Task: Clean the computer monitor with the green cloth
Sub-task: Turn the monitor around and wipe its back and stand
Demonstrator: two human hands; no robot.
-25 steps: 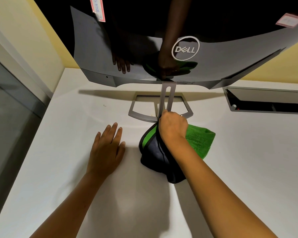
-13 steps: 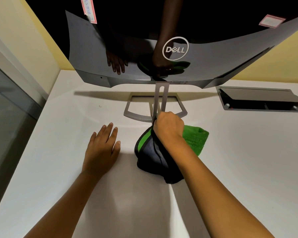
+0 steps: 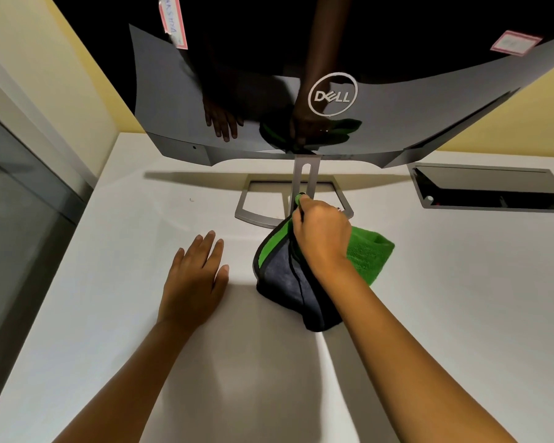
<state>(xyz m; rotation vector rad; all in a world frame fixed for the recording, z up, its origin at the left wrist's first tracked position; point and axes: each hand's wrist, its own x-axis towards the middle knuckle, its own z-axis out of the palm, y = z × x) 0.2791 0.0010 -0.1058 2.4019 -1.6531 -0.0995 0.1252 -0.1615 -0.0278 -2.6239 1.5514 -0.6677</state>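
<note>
A dark Dell computer monitor (image 3: 406, 103) stands on a slim grey stand (image 3: 304, 180) with an open square base at the back of the white table (image 3: 461, 298). My right hand (image 3: 322, 235) grips the green cloth (image 3: 368, 254), which has a dark grey side, and holds a corner of it against the lower part of the stand's neck. The rest of the cloth hangs below my wrist onto the table. My left hand (image 3: 194, 276) rests flat on the table, left of the cloth, fingers straight. Both hands are mirrored in the screen.
A grey cable hatch (image 3: 493, 190) is sunk into the table at the back right. Two pink labels (image 3: 173, 24) stick to the screen's upper part. A yellow wall runs behind, and a glass partition (image 3: 16, 219) borders the table's left edge.
My right hand with the cloth has shifted slightly up along the stand's neck, and a green corner now shows above my fingers. The left hand stays flat in place.
</note>
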